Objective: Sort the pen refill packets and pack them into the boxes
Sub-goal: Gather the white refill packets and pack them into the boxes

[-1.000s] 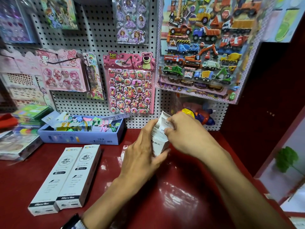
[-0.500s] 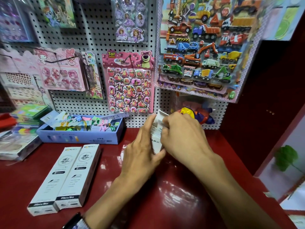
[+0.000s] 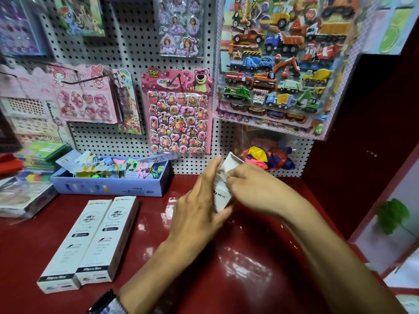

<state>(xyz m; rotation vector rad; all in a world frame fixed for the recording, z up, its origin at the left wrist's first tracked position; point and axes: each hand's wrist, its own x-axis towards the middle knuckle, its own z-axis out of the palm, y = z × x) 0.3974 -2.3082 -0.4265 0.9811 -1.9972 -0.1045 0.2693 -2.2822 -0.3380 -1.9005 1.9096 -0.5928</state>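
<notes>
A white refill box [image 3: 221, 197] stands upright above the red counter, its top flap [image 3: 231, 160] open. My left hand [image 3: 197, 211] grips the box from the left side. My right hand [image 3: 251, 189] pinches at the box's open top, where the end of a refill packet [image 3: 221, 176] shows; the rest is hidden by my fingers. Two more long white refill boxes [image 3: 90, 243] lie closed, side by side, on the counter to the left.
A blue open box [image 3: 108, 186] of colourful small items sits at the back left against the pegboard. Sticker sheets [image 3: 179, 114] hang on the pegboard. A bag of balloons [image 3: 269, 158] lies behind my hands. Stacked packets [image 3: 25, 196] are at the far left edge.
My right hand has shifted slightly down over the box's open top while my left hand keeps holding the box; the box stays in nearly the same place.
</notes>
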